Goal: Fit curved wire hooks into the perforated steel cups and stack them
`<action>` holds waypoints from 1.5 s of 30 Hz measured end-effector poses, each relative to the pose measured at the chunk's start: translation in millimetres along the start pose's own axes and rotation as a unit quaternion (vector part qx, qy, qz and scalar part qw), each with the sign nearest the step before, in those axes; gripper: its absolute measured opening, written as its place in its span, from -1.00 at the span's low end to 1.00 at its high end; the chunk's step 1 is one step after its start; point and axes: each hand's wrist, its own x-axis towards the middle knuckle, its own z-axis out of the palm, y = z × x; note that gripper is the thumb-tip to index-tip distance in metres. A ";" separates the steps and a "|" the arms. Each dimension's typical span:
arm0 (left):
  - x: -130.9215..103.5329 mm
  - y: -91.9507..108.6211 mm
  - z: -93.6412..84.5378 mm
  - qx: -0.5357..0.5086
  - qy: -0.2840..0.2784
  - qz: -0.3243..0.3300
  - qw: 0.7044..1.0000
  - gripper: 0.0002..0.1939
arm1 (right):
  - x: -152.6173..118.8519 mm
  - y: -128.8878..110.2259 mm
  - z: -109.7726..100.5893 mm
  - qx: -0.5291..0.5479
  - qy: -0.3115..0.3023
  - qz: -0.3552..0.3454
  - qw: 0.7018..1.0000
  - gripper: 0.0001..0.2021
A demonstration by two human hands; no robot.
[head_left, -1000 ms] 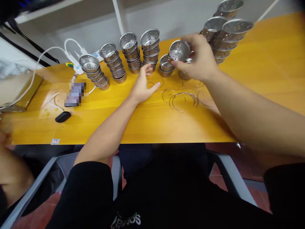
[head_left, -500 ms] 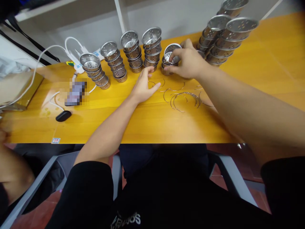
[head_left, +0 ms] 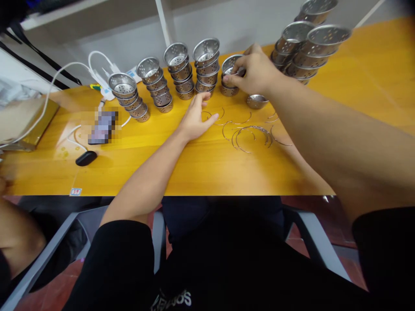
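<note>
My right hand (head_left: 251, 71) grips the rim of a perforated metal cup (head_left: 228, 65), thumb outside and fingers over the edge. That cup sits in a short stack above another perforated cup (head_left: 229, 90). Resting with its fingers apart, my left hand (head_left: 197, 117) lies on the table near the foot of a taller cup stack (head_left: 207, 65) and holds nothing. Beneath my right wrist stands a single small metal cup (head_left: 257, 101). Several thin curved wires (head_left: 251, 136) lie scattered between my forearms.
More cup stacks stand to the left (head_left: 155, 82) and at the back right (head_left: 311, 58). A phone (head_left: 103, 127) with a white cable, a black oval object (head_left: 86, 158) and a power strip (head_left: 106, 88) lie on the left. Another person's arm (head_left: 21, 229) is at the far left.
My right hand has lowered the cup into the short stack, where it now sits more upright. The small single cup has come into view under my wrist. My left hand has stayed put.
</note>
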 end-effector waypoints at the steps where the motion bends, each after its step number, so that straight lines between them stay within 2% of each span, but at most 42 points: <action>1: 0.0 0.0 0.1 -0.002 0.000 0.002 1.000 -0.17 | 0.1 1.0 1.1 0.001 0.002 0.000 1.000 -0.80; 9: -0.6 -1.3 -0.4 0.001 -0.003 0.008 1.000 -0.17 | 2.1 15.5 14.8 0.039 0.026 -0.013 0.999 -0.83; 12: -1.6 0.1 -1.3 -0.005 0.001 0.011 1.000 -0.18 | 2.2 18.3 13.6 0.035 0.017 -0.011 0.999 -0.80; 15: -1.9 -0.1 -2.0 -0.009 -0.001 0.008 1.000 -0.19 | -3.1 21.1 8.3 0.047 0.027 -0.037 0.998 -0.75; 19: -0.7 -4.0 -1.4 -0.014 -0.006 0.011 1.000 -0.20 | -25.2 22.1 -6.4 0.034 0.054 -0.042 0.997 -0.67; 23: 0.1 -6.4 0.1 -0.003 -0.016 0.015 1.000 -0.17 | -59.0 16.9 -26.7 -0.033 0.071 0.024 0.997 -0.50; 25: 0.0 -5.3 0.2 0.006 -0.017 0.013 1.000 -0.17 | -74.1 14.4 -34.6 -0.071 0.037 0.049 0.996 -0.50; 29: -0.2 -0.9 -0.9 0.006 -0.016 0.008 1.000 -0.19 | -91.4 13.3 -38.9 -0.111 -0.065 0.100 0.987 -0.77; 31: -0.3 0.4 -1.7 0.001 -0.013 0.008 1.000 -0.21 | -94.1 13.0 -37.2 -0.122 -0.084 0.115 0.982 -0.85; 33: -0.3 0.0 -1.9 -0.006 -0.008 0.010 1.000 -0.22 | -95.2 10.9 -35.5 -0.128 -0.083 0.112 0.982 -0.82; 36: 0.1 -3.3 -0.9 -0.016 -0.009 0.017 1.000 -0.21 | -97.8 3.3 -34.0 -0.076 -0.036 0.087 0.993 -0.87; 39: 1.4 -5.5 0.7 -0.010 -0.023 0.033 0.999 -0.08 | -102.7 -7.8 -27.4 0.030 -0.004 0.018 0.999 -0.90; 43: 2.2 1.3 1.2 -0.001 -0.049 0.070 0.996 0.27 | -108.7 -23.5 -5.2 0.130 -0.045 -0.129 0.982 -0.64; 45: 1.8 6.6 1.0 0.001 -0.045 0.079 0.996 0.34 | -110.2 -29.8 3.9 0.156 -0.064 -0.177 0.970 -0.53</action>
